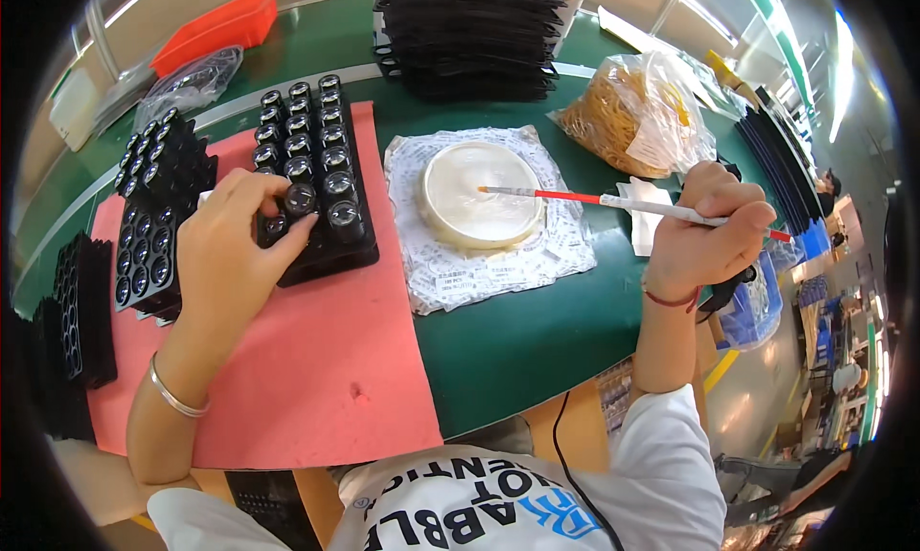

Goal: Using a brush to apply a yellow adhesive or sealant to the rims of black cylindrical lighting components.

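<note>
Between the thumb and index finger of my left hand (pixel 220 240) is a black cylindrical lens part (pixel 300 199), its clear round top facing up. It is over the near left end of a black tray (pixel 335 261) with rows of similar parts; I cannot tell if it is fully clear of its slot. My right hand (pixel 714 227) grips a thin paintbrush (pixel 575 198) by its white-and-red handle. The brush's tip is over a round, shallow whitish dish (pixel 433 223), which rests on a printed white packet (pixel 460 283). Whether the bristles touch the dish's contents cannot be seen.
A pink mat (pixel 326 378) lies under the tray. More black trays (pixel 144 264) stand to its left. At the back are an orange-red bin (pixel 216 32) and a tall stack of black trays (pixel 467 43). A bag of yellowish bands (pixel 623 110) sits back right.
</note>
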A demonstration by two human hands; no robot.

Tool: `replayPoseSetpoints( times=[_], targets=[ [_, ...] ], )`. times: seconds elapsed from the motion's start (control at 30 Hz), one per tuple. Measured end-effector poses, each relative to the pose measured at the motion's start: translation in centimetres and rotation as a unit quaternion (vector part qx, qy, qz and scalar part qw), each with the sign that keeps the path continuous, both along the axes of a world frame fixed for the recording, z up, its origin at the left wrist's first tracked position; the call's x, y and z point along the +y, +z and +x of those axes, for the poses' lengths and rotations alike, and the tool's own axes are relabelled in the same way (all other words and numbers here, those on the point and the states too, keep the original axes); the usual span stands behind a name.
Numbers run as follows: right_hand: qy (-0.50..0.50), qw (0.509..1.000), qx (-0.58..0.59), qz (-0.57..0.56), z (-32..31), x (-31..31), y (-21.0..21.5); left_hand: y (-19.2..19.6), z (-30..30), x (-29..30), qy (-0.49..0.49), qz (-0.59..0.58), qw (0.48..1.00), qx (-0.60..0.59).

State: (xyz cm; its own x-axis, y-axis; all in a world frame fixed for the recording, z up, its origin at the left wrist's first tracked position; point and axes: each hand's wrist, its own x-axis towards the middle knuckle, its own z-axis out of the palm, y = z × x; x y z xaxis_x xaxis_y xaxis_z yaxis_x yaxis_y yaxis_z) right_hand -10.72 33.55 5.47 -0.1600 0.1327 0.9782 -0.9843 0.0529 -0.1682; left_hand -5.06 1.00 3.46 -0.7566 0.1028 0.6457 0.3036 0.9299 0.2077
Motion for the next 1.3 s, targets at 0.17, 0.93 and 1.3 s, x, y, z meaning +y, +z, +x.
replayPoseSetpoints(
  times=[0.17, 0.93, 1.3],
  targets=[
    [-0.023, 0.998, -0.01, 0.05, 0.3, 0.2, -0.1, 1.1, 2.4, 2.2, -0.143, 0.034, 0.989, 0.008],
    [-0.028, 0.969, -0.21, -0.13, -1.4, -1.0, 0.0, -1.5, 4.5, 2.6, -0.201, 0.278, 0.84, -0.421],
    [0.077, 0.935, -0.29, -0.189, -1.1, -1.6, 0.5, -2.0, 4.3, 1.1, -0.198, 0.556, 0.702, -0.399]
  ],
)
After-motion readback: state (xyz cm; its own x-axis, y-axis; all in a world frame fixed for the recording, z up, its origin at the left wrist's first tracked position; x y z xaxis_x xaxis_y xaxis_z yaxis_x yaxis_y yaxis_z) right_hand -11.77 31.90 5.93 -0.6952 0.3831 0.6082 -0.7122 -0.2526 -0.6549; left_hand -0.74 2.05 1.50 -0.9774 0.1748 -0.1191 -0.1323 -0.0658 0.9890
